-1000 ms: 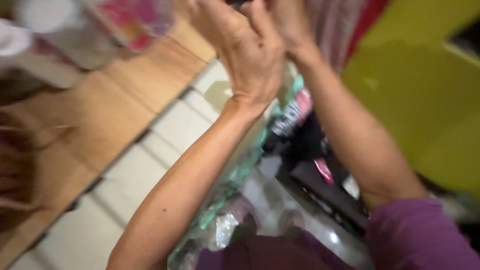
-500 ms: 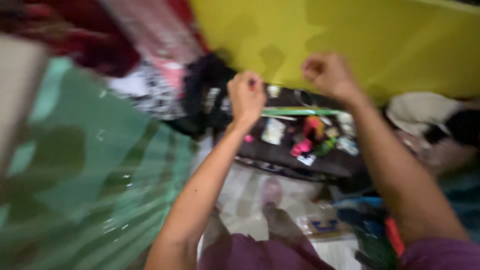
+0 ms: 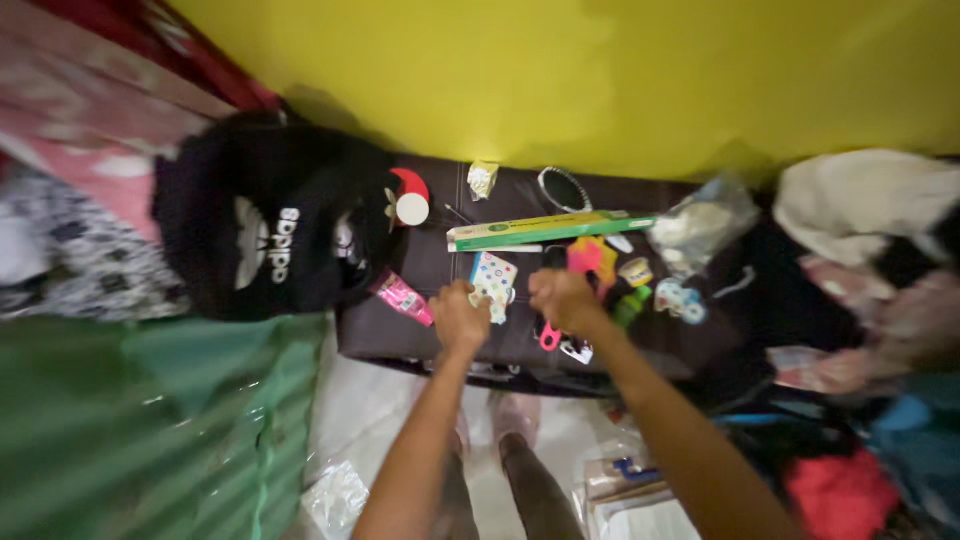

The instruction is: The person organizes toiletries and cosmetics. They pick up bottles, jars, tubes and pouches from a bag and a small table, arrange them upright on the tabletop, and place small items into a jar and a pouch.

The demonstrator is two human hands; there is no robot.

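Both hands are curled into loose fists over the dark brown bench [image 3: 400, 335]. The left hand [image 3: 460, 318] touches a small white card with coloured dots [image 3: 494, 279], just beyond its knuckles: light, thin, bendable, best pinched by an edge. Whether the right hand [image 3: 562, 298] holds anything, I cannot tell.

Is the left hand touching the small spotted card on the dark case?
Cannot tell. In the head view the left hand overlaps the lower edge of the spotted card, but the picture is blurred and shows neither contact nor a gap.

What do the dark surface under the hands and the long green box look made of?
Dark surface: looks like brown leather or vinyl, smooth with a dull sheen and a padded edge. Green box: probably printed card, flat-sided with crisp edges and slightly glossy. Blur leaves both uncertain.
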